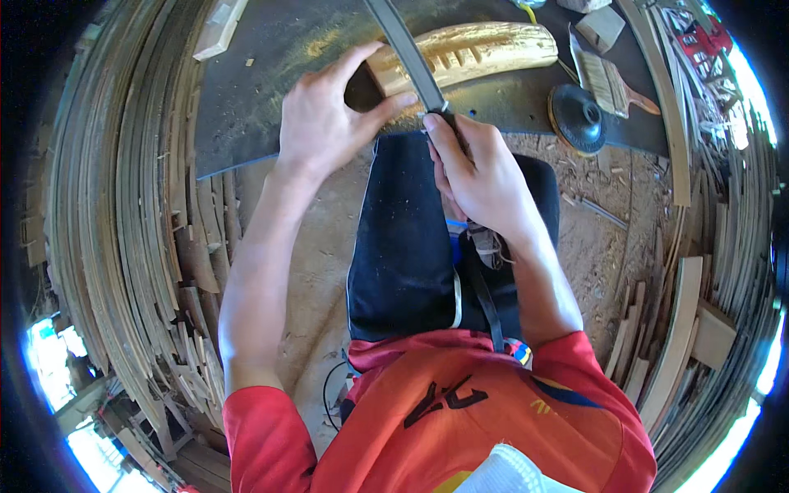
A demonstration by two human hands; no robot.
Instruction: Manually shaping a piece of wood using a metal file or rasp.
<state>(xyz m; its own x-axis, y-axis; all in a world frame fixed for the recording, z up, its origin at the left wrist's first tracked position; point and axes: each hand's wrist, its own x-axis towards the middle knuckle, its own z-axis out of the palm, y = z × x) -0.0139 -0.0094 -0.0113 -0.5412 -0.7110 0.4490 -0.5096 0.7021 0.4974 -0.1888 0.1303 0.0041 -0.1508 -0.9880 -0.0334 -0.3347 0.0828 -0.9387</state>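
A curved, light-brown wooden piece [509, 51] with several notches along its near side lies on the dark worktable [271, 107]. My left hand [327, 119] grips its left end, the thumb on the near side and the fingers on the far side. In my right hand [483, 172] is the handle of a long, flat, grey file [404, 51], closed in the fingers with the thumb along the top. The file's blade slants up and to the left, crossing over the wooden piece. Whether blade and wood touch, I cannot tell.
To the right on the worktable lie a wide paintbrush [610, 89], a round black disc pad [577, 120] and a wood block [601, 29]. Long wooden strips [111, 189] are stacked on the left, and more strips [678, 329] lean on the right. Sawdust lies about.
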